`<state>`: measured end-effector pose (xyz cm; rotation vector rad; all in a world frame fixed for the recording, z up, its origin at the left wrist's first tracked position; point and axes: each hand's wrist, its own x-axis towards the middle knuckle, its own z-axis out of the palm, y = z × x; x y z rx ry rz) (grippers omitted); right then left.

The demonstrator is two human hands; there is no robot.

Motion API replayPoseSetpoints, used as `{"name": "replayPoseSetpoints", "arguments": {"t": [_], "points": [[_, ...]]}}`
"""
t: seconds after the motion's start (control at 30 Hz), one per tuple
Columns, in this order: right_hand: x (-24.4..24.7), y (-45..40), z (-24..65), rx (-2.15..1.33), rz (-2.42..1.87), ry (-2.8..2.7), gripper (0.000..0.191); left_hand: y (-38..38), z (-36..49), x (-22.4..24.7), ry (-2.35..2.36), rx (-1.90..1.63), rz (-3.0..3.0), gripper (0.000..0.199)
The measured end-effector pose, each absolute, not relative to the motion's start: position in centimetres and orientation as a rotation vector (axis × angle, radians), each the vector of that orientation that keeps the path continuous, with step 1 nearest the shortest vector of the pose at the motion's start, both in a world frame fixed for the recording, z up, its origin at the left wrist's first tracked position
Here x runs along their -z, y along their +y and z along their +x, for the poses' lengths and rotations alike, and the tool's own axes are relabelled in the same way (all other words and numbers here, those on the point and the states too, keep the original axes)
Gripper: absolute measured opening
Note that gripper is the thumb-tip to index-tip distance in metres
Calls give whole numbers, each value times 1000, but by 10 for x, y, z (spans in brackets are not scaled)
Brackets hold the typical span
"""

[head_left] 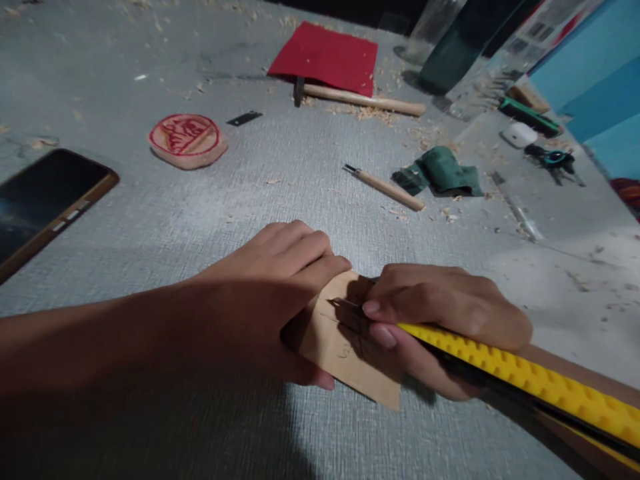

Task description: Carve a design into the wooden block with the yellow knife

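My left hand [290,267] is closed on the left edge of a small flat piece of pale wood [345,360], its thumb below and fingers over the top. Dark pencil-like lines and marks run across the wood's face. My right hand [440,313] grips a yellow-and-black utility knife [500,363] near its front, thumb and forefinger pinched together. The knife's thin tip touches or hovers just over the marked face; which one I cannot tell. Its long handle slants down to the lower right. My right hand's shadow covers part of the wood.
On the grey textured table [240,207] lie a phone [50,193], a wooden disc with a red design [187,140], a small dark blade [245,118], a hammer [360,97], red sandpaper-like sheet [330,57], a chisel [385,187], green cloth-like scrap [443,172], keys [555,160] and wood shavings.
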<state>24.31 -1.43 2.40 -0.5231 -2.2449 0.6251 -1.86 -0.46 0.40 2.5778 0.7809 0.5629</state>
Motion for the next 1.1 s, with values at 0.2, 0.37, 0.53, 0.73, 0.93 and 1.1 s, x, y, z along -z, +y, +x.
{"name": "replayPoseSetpoints", "arguments": {"t": [0.2, 0.37, 0.53, 0.73, 0.93, 1.1], "points": [[-29, -15, 248, -740, -561, -2263, 21, -1, -21, -4, 722, -524, 2632, 90], [-29, -12, 250, -828, -578, -2168, 18, 0, -21, -5, 716, -502, 2615, 91], [-24, -7, 245, -724, -457, -2229, 18, -1, -20, -4, 724, -515, 2608, 88], [-28, -12, 245, -728, -553, -2244, 19, -1, -20, -4, 722, -521, 2605, 86], [-30, -13, 252, -869, -623, -2198, 16, -1, -21, -5, 712, -510, 2600, 84], [-25, -6, 248, -777, -434, -2218, 17, -2, -21, -4, 715, -521, 2594, 85]]}}
